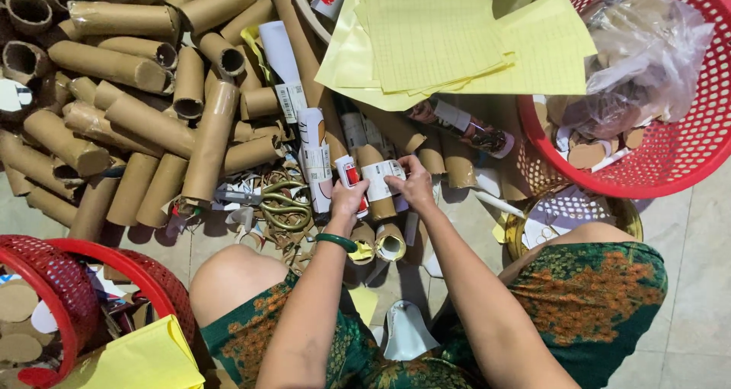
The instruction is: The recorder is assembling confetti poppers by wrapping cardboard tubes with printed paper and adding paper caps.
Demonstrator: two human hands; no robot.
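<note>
- Left hand (349, 197) has its fingers closed round the near end of a red-and-white labelled tube (352, 180).
- Right hand (415, 182) pinches the white label (381, 177) on a brown cardboard tube (378, 187), which lies at nine o'clock of its fingertips.
- Scissors (283, 204) lie at nine o'clock of the left hand.
- Yellow paper sheets (438, 43) lie at twelve o'clock; a red basket (689, 149) stands at two o'clock.

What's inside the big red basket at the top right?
The red basket holds a crumpled clear plastic bag and round brown cardboard discs with white scraps. The bag covers whatever lies deeper, so that cannot be seen.
</note>
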